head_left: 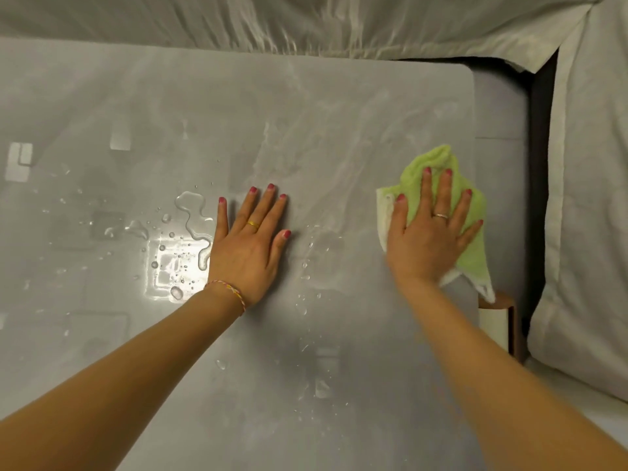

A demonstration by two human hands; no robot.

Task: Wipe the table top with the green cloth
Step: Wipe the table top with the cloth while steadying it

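Note:
The glossy grey table top (238, 107) fills most of the view. A green cloth (430, 161) with white edging lies at the table's right edge, partly hanging over it. My right hand (430, 229) presses flat on the cloth with fingers spread and straight. My left hand (249, 243) rests flat on the table near the middle, fingers straight, holding nothing. A puddle and scattered water drops (193, 219) lie just left of my left hand. Smeared wet streaks (333, 137) run between the two hands and beyond them.
White sheeting (306, 18) hangs behind the table and covers something at the right (591, 198). A dark gap (540, 164) separates the table's right edge from that covered shape. A brown and white object (496, 321) sits below the table edge at the right.

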